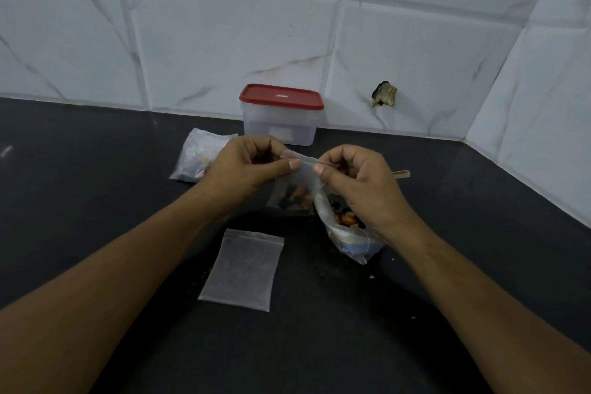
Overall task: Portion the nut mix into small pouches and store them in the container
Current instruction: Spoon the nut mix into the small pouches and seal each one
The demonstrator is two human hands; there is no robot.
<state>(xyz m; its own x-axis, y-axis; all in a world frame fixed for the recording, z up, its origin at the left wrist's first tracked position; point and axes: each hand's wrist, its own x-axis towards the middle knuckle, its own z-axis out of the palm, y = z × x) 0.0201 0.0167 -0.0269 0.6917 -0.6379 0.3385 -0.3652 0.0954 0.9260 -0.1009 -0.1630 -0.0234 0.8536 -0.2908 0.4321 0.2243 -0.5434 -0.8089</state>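
Observation:
I hold a small clear pouch (295,192) with nuts in its bottom above the black counter. My left hand (246,166) pinches the left end of its zip strip and my right hand (355,176) pinches the right end. Under my right hand lies the open big bag of nut mix (347,227). An empty flat pouch (243,269) lies in front of me. Another filled pouch (198,157) rests behind my left hand. The clear container with a red lid (281,113) stands shut against the wall.
A tiled wall runs along the back and bends forward on the right. A wooden stick end (401,173) pokes out behind my right hand. Crumbs dot the counter (96,201) near the bag.

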